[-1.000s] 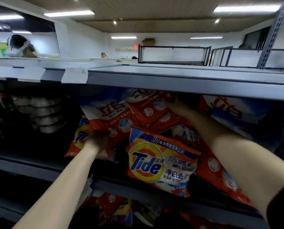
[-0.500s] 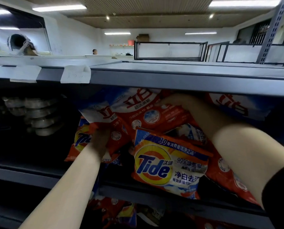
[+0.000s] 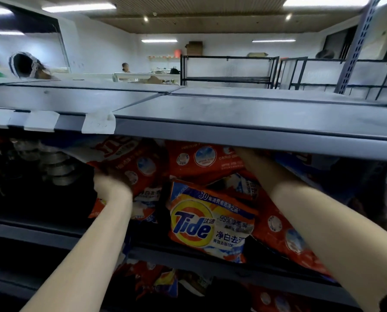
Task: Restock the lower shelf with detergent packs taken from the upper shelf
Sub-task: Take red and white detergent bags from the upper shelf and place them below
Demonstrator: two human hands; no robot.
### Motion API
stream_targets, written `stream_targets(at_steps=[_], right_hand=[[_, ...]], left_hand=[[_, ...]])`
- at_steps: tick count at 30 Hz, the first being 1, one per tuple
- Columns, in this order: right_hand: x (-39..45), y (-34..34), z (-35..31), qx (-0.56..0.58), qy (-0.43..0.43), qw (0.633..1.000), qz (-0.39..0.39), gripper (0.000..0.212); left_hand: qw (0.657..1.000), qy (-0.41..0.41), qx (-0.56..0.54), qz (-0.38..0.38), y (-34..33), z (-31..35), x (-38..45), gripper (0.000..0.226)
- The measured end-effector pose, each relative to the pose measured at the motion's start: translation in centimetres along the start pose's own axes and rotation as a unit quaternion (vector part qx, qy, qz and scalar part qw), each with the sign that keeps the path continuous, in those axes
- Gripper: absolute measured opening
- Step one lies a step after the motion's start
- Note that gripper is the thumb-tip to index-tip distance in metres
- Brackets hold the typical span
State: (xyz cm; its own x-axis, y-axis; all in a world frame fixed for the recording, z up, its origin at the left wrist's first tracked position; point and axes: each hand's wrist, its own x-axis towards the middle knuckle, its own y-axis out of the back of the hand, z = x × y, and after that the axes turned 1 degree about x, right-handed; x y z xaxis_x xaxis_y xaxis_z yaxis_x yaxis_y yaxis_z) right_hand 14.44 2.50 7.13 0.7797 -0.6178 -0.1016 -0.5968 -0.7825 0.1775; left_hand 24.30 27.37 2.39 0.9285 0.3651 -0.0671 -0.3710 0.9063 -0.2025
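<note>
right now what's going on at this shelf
A person is reaching both arms into a grey metal shelf stacked with detergent packs. The left hand grips a red detergent pack on the left of the pile. The right hand reaches deep under the shelf board above, against another red pack; its fingers are hidden. An orange Tide pack leans at the front, untouched. More packs lie on the shelf below.
</note>
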Motion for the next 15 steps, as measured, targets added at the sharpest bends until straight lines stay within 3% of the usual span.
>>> stream_targets(at_steps=[4, 10, 15], right_hand=[[-2.8, 2.2, 0.5, 0.023, -0.006, 0.999, 0.037, 0.050], [-6.9, 3.4, 0.3, 0.039, 0.111, 0.983, 0.139, 0.029], [-10.9, 5.2, 2.0, 0.055, 0.060, 0.979, 0.187, 0.009]], left_hand=[[0.988, -0.062, 0.077, 0.122, 2.9, 1.2, -1.4, 0.040], [0.986, -0.072, 0.078, 0.130, 6.5, 1.1, -4.8, 0.045], [0.985, -0.127, 0.058, 0.097, 8.6, 1.4, -7.6, 0.046]])
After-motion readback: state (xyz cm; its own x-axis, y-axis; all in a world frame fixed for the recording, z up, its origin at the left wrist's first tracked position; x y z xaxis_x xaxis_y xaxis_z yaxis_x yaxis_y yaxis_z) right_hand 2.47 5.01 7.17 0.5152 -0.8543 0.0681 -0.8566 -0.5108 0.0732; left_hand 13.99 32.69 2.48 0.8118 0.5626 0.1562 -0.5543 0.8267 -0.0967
